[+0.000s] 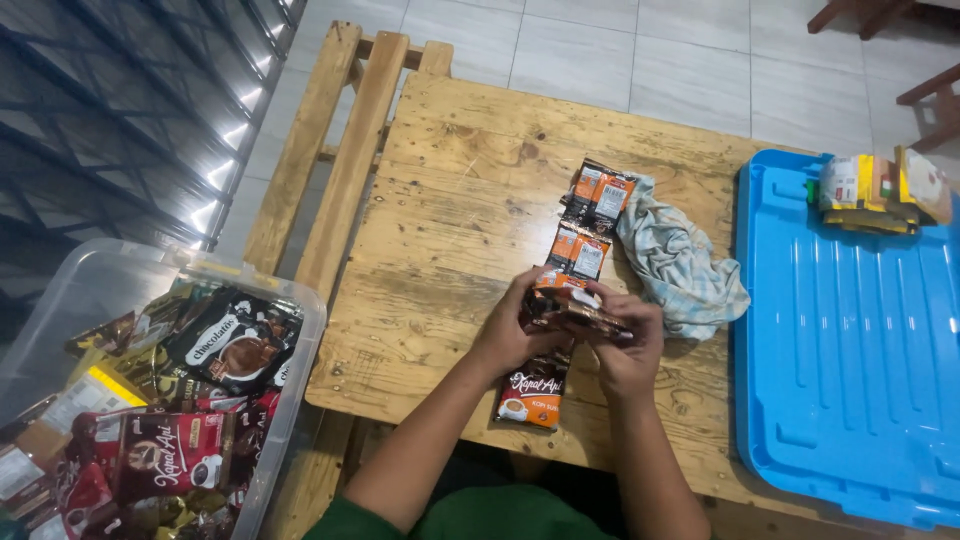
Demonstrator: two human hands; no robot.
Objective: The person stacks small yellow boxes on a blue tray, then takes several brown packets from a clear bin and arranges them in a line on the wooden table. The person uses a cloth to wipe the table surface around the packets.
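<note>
The fingers [560, 300] of both hands are clamped on a connected strip of small orange-and-brown foil drink sachets [578, 250], left hand [515, 330] and right hand [630, 345] pinching the fold at its middle above the worn wooden plank table [440, 220]. One end of the strip hangs toward the person; the other lies flat, running away beside a crumpled pale checked cloth [680, 265]. The step in hand looks like folding or gathering the strip. To the right, a blue plastic tray lid [850, 340] overhangs the table edge with a yellow packet bundle [880, 190] on it. A clear plastic bin [290, 400] of sachets sits at the left, with bare table between.
</note>
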